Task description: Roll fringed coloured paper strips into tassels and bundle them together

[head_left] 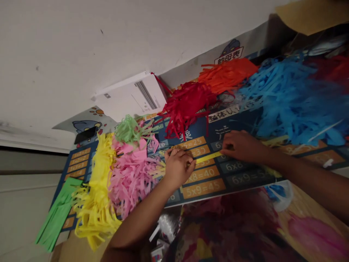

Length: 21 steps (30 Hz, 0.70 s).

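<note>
A thin yellow paper strip (208, 157) lies stretched across a dark blue multiplication-table mat (204, 185). My left hand (178, 166) is closed in a pinch on the strip's left end. My right hand (240, 146) presses fingers together on its right end. Just left of my left hand sits a pile of pink paper strips (131, 174). Behind both hands lies a red pile (187, 103).
More cut-paper piles ring the mat: yellow (95, 203), light green (128, 129), dark green sheets (57, 214), orange (226, 74), blue (294, 102). A white box (131, 96) and a black phone (85, 134) lie by the white wall. Floral cloth (245, 233) lies in front.
</note>
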{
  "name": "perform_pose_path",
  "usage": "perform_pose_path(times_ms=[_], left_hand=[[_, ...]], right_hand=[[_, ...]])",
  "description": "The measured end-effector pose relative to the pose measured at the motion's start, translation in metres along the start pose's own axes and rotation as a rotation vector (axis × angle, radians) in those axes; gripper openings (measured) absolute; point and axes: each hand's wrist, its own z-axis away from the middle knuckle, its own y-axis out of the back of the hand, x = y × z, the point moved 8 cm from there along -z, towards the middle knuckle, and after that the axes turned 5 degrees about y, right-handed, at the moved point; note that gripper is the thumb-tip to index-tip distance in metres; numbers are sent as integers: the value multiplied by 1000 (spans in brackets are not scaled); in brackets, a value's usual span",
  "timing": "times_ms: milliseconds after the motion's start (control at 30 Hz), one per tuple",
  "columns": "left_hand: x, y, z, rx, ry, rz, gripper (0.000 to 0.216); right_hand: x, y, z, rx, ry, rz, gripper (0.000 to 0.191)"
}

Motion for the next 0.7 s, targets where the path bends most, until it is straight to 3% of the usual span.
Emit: perform_pose_path(times_ms=[100,267,400,500,700], left_hand=[[2,-1,1,-1,-42,-50,12],[34,4,18,88,-381,-248,18],[52,4,17,60,-471,-333,21],[57,4,7,34,-454,-318,22],[55,4,-1,87,-413,-280,16]], right_hand=[[-7,3,2,30,12,70,11],[-52,15,17,194,388,326,15],[-71,13,25,189,556,474,26],[-72,9,20,158,587,512,31],[-63,11,6,244,478,378,17]])
